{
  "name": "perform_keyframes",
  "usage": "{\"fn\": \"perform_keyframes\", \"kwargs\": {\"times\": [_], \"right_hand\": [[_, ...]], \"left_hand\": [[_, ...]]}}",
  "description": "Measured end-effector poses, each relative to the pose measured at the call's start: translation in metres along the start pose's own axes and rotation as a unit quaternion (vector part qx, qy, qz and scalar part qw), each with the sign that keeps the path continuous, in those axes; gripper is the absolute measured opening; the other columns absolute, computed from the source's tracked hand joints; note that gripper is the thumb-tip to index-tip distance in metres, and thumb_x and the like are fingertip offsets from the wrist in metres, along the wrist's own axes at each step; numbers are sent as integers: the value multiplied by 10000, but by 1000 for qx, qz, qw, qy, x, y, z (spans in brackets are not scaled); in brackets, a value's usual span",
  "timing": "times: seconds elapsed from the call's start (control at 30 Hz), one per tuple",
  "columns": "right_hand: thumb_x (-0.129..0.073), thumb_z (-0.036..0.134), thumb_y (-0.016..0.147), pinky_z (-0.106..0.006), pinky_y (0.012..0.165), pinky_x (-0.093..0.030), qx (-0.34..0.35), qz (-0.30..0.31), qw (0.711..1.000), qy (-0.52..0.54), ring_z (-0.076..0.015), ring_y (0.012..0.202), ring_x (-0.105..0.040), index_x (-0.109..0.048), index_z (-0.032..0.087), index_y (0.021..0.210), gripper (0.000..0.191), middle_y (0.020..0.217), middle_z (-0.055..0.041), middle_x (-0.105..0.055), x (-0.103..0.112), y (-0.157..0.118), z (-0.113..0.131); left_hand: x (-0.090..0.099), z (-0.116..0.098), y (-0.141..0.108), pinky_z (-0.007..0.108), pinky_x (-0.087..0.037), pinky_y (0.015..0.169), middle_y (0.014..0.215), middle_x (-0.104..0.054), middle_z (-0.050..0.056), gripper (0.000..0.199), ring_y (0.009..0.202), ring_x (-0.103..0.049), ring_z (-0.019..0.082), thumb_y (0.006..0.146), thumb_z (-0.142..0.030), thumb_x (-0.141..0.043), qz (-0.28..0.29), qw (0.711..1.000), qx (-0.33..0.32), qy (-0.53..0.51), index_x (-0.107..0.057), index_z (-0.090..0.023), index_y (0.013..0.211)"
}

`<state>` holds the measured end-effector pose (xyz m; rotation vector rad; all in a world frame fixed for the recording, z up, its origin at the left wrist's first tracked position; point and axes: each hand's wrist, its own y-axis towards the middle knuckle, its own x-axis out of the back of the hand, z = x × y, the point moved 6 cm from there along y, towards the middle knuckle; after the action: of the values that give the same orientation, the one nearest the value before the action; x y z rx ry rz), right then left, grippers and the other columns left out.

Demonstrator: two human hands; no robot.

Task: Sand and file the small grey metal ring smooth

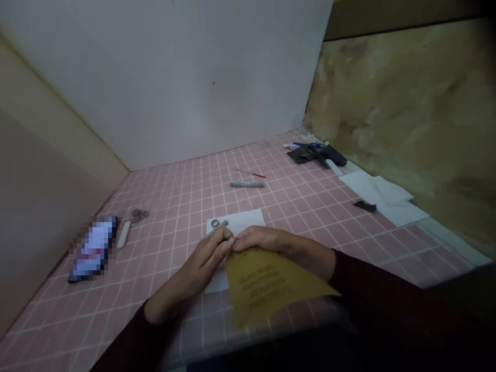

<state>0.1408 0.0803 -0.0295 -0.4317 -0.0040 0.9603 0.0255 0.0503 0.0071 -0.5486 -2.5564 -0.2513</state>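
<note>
"So, where are your hands just now?"

"Together, in front of me. My left hand [203, 263] and right hand [267, 238] meet at the fingertips. The right one's fingers are clamped on the upper edge of a printed paper sheet [271, 284]. My left thumb and fingers are bunched close by its upper left corner; whether they grip the sheet too, I cannot tell."

"What does it look like?"

"Yellowish brown, with several rows of dark printing across the side I see, too blurred to read. It slopes down from my fingers toward me, above the near edge of the pink, white-gridded tabletop [170, 222]. One corner sticks out to the right, under my forearm, and the lower edge runs at a slant."

"And beyond it?"

"A white sheet of paper [251, 218] lies partly behind my hands, with a small grey ring [215, 223] on it near my left fingers. Farther off there's a grey bar [247, 185] lying flat, and just past that a thin, red-ended tool [259, 175]. Over to the left lies a pale, round-ended strip [123, 234]."
</note>
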Motion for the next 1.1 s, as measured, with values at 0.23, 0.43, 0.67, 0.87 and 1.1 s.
{"fn": "perform_keyframes", "kwargs": {"times": [0.23, 0.43, 0.67, 0.87, 1.1], "right_hand": [[-613, 178, 791, -255, 578, -243, 176, -189, 913, -316, -83, 580, -376, -472, 156, 536, 292, 534, 57, -387, 10, -16, 33], [-694, 347, 769, -230, 513, -293, 53, -58, 996, -36, -74, 518, -395, -566, 158, 654, 256, 574, 54, -452, 7, -6, 13], [-605, 318, 818, -248, 556, -377, -22, 14, 993, 113, -100, 557, -487, -613, 158, 743, 177, 657, 7, -560, -9, -2, 1], [-639, 314, 806, -251, 554, -270, 172, -209, 919, -287, -91, 581, -397, -508, 159, 553, 325, 550, 39, -424, 25, -17, 34], [-589, 493, 832, -232, 496, -295, 140, -172, 963, -154, -83, 525, -387, -488, 178, 626, 390, 575, 37, -443, 34, -19, 35]], "left_hand": [[2, 15, 2, 356, -451, 840, 885, -560, 31, 258, 852, -508, 193, 977, -384, -457, -1, 998, 55, -40, -541, -207, 809], [0, 14, -4, 321, -459, 770, 900, -545, 37, 267, 805, -492, 175, 995, -413, -402, -8, 991, 57, -120, -555, -212, 908], [2, 5, -2, 326, -423, 834, 932, -516, 34, 237, 891, -482, 188, 1002, -403, -398, -28, 995, 46, -82, -523, -220, 918], [-7, 24, 6, 285, -385, 661, 789, -418, 3, 259, 707, -387, 153, 983, -424, -422, -28, 980, 73, -183, -480, -208, 853], [-11, 17, 9, 263, -296, 548, 707, -336, -15, 285, 603, -293, 131, 936, -435, -469, -8, 921, 69, -382, -457, -191, 789]]}}
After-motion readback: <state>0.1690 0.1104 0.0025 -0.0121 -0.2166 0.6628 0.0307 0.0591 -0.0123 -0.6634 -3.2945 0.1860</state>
